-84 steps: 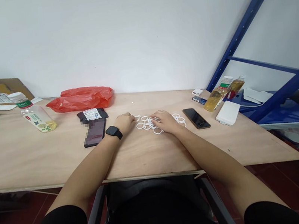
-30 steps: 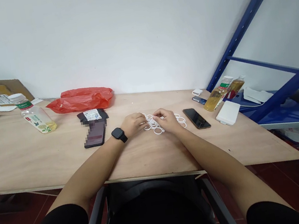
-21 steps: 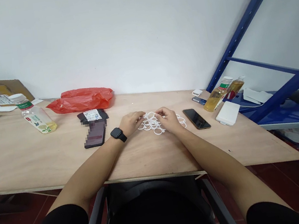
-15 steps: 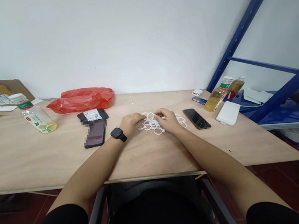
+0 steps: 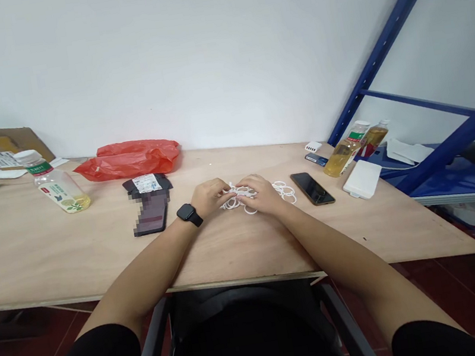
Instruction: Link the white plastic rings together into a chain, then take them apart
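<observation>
Several white rings [image 5: 285, 191] lie in a loose pile on the wooden table, many with a small tab. My left hand [image 5: 211, 195], with a black watch on its wrist, is at the pile's left side, its fingers pinched at the white rings. From the right, my right hand [image 5: 260, 193] reaches over the pile, thumb and fingers closed in close to the left fingertips. Both hands seem to grip a white ring between them, though the fingers partly cover it. More rings show below and to the right of my right hand.
A dark phone [image 5: 312, 188], a white box [image 5: 362, 179] and a bottle of yellow drink [image 5: 346, 152] stand right. Leftward are another phone [image 5: 151, 213], a black packet [image 5: 147, 184], a red plastic bag [image 5: 130, 159] and a tilted bottle [image 5: 58, 185]. A blue rack [image 5: 395, 32] borders the right.
My right hand has moved left over the rings, bringing its fingertips close to those of my left hand. The left hand has barely shifted.
</observation>
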Action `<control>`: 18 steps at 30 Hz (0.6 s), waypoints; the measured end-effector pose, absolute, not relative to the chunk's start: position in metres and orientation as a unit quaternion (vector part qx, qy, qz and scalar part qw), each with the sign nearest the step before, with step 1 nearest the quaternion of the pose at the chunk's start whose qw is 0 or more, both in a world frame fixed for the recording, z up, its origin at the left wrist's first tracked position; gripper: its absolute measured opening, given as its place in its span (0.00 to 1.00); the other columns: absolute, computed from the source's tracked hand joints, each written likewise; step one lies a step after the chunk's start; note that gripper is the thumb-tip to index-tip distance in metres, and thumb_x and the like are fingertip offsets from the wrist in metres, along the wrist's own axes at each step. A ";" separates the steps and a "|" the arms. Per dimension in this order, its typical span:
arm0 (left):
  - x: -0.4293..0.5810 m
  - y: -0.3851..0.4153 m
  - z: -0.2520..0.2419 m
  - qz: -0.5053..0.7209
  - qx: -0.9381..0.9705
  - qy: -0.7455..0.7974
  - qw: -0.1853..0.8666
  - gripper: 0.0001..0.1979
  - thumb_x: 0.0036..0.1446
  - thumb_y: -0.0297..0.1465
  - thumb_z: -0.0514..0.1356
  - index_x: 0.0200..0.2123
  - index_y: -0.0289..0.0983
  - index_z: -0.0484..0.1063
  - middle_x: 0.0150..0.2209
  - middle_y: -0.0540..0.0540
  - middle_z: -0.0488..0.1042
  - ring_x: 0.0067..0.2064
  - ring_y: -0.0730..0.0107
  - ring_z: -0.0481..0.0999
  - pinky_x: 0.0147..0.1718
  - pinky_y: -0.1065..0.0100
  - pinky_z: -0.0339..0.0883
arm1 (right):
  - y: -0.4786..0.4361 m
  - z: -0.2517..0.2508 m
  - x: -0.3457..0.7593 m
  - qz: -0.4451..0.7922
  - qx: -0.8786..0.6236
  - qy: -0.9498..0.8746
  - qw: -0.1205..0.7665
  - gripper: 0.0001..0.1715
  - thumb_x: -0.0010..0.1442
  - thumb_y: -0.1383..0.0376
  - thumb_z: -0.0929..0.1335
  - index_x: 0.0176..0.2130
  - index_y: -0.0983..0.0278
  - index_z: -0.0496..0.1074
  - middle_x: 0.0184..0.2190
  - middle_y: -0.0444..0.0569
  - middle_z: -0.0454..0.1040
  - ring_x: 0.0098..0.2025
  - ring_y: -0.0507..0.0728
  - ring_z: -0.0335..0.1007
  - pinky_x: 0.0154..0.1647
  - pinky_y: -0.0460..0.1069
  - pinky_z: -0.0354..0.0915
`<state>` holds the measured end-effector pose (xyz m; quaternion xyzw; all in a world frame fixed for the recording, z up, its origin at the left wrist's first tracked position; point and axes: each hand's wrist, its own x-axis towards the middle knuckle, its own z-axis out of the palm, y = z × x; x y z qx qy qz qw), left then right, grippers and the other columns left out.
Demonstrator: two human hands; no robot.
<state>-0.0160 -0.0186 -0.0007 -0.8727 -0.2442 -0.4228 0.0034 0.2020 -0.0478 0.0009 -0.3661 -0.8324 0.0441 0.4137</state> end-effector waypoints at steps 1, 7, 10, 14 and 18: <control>-0.016 -0.019 0.000 -0.422 -0.873 -0.243 0.003 0.18 0.63 0.45 0.57 0.33 0.36 0.74 0.31 0.46 0.76 0.31 0.72 0.75 0.31 0.70 0.66 | -0.050 0.001 0.199 0.041 -0.360 -0.840 0.403 0.14 0.58 0.59 0.71 0.44 0.60 0.75 0.43 0.52 0.77 0.47 0.60 0.72 0.52 0.56 0.66; -0.013 -0.024 0.003 -0.411 -0.878 -0.245 0.001 0.18 0.65 0.45 0.55 0.34 0.36 0.73 0.31 0.45 0.77 0.33 0.71 0.75 0.33 0.69 0.67 | -0.054 0.000 0.190 0.033 -0.364 -0.849 0.382 0.12 0.63 0.59 0.66 0.44 0.58 0.75 0.42 0.52 0.78 0.47 0.61 0.72 0.53 0.58 0.65; -0.011 -0.025 0.003 -0.411 -0.879 -0.243 0.008 0.17 0.66 0.43 0.54 0.34 0.36 0.73 0.32 0.44 0.77 0.33 0.70 0.75 0.33 0.68 0.67 | -0.053 -0.001 0.191 0.023 -0.362 -0.849 0.385 0.12 0.64 0.59 0.65 0.43 0.59 0.76 0.41 0.52 0.78 0.46 0.61 0.72 0.52 0.58 0.65; -0.010 -0.024 0.002 -0.406 -0.880 -0.245 0.012 0.16 0.67 0.42 0.54 0.35 0.36 0.73 0.33 0.44 0.77 0.34 0.69 0.75 0.34 0.68 0.67 | -0.053 -0.002 0.191 0.017 -0.358 -0.849 0.388 0.11 0.64 0.59 0.66 0.42 0.59 0.76 0.40 0.52 0.78 0.45 0.60 0.72 0.52 0.57 0.65; -0.013 -0.017 0.000 -0.410 -0.874 -0.259 0.028 0.16 0.66 0.40 0.55 0.36 0.36 0.75 0.34 0.43 0.78 0.36 0.67 0.75 0.38 0.65 0.68 | -0.046 -0.002 0.196 0.022 -0.376 -0.851 0.366 0.16 0.62 0.59 0.68 0.49 0.60 0.74 0.46 0.53 0.77 0.49 0.61 0.71 0.55 0.57 0.64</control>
